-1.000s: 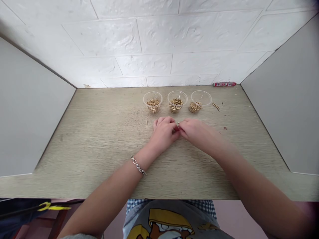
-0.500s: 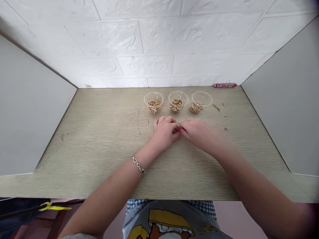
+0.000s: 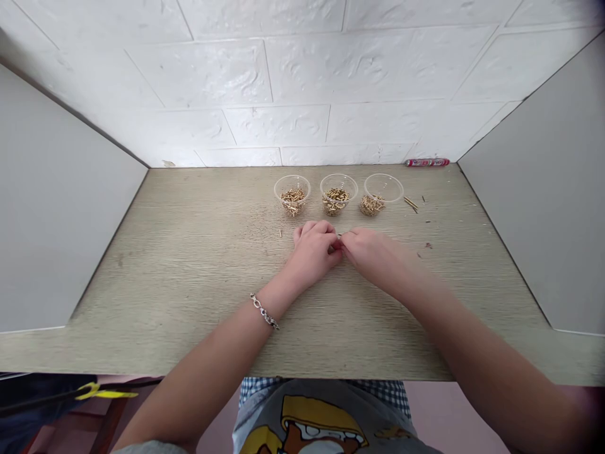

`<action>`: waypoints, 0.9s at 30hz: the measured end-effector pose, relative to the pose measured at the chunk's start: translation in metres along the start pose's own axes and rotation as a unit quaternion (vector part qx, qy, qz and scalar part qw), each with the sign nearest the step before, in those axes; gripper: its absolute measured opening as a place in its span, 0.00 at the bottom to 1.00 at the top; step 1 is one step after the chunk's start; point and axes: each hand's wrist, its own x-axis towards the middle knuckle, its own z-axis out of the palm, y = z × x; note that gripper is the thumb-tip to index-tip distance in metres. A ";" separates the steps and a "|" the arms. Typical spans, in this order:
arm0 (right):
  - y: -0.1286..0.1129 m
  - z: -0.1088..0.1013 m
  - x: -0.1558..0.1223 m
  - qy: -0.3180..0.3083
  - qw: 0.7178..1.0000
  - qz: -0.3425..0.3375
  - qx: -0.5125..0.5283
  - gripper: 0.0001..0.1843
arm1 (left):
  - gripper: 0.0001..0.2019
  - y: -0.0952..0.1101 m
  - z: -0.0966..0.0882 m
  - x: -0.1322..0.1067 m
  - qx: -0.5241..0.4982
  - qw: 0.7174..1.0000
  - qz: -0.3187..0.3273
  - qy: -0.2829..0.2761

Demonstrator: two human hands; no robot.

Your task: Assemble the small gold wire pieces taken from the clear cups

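My left hand (image 3: 314,249) and my right hand (image 3: 366,246) meet above the middle of the table, fingertips touching. Both are closed in a pinch. Whatever lies between the fingers is too small and too hidden to name. Just beyond the hands stand three clear plastic cups: the left cup (image 3: 292,183), the middle cup (image 3: 339,181) and the right cup (image 3: 384,184), which looks tilted. Each contains many small brass-coloured pins. One loose pin (image 3: 280,233) is on the table, left of my left hand.
Several longer brass rods (image 3: 411,202) and dark bits lie right of the cups on the wooden table (image 3: 189,252). A red-pink marker (image 3: 426,162) rests against the white brick wall (image 3: 302,69). Grey panels (image 3: 543,189) close off both sides.
Both hands stay pinched together in nearly the same spot; the right fingers shift very slightly. Cups and loose pieces have not moved.
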 end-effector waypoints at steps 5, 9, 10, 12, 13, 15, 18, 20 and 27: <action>0.011 0.001 0.001 0.042 0.992 0.004 0.119 0.14 | 0.05 0.000 0.001 0.000 -0.014 1.000 -0.004 0.006; 0.013 0.002 0.001 0.038 0.990 -0.001 0.133 0.14 | 0.06 -0.001 0.002 0.000 -0.021 1.000 -0.010 0.008; 0.012 0.002 0.001 0.038 0.992 -0.005 0.117 0.14 | 0.05 -0.001 0.002 0.000 -0.021 1.000 -0.010 0.008; 0.008 0.004 0.000 0.037 0.996 -0.004 0.083 0.14 | 0.05 -0.001 0.002 0.000 -0.020 1.000 -0.008 0.006; 0.007 0.005 0.000 0.038 0.997 0.001 0.073 0.13 | 0.05 -0.001 0.002 0.000 -0.020 1.000 -0.007 0.005; 0.006 0.007 0.000 0.039 0.996 0.011 0.078 0.13 | 0.05 -0.001 0.002 0.000 -0.021 1.000 -0.008 0.005; 0.012 0.007 0.002 0.050 0.990 0.008 0.135 0.13 | 0.06 0.000 0.001 0.001 -0.022 1.000 -0.014 0.004; 0.016 0.007 0.003 0.049 0.984 0.007 0.170 0.13 | 0.06 0.000 0.001 0.001 -0.023 1.000 -0.015 0.003; 0.008 0.008 0.001 0.057 0.986 0.065 0.146 0.13 | 0.06 0.000 0.001 0.001 -0.029 0.999 -0.024 -0.004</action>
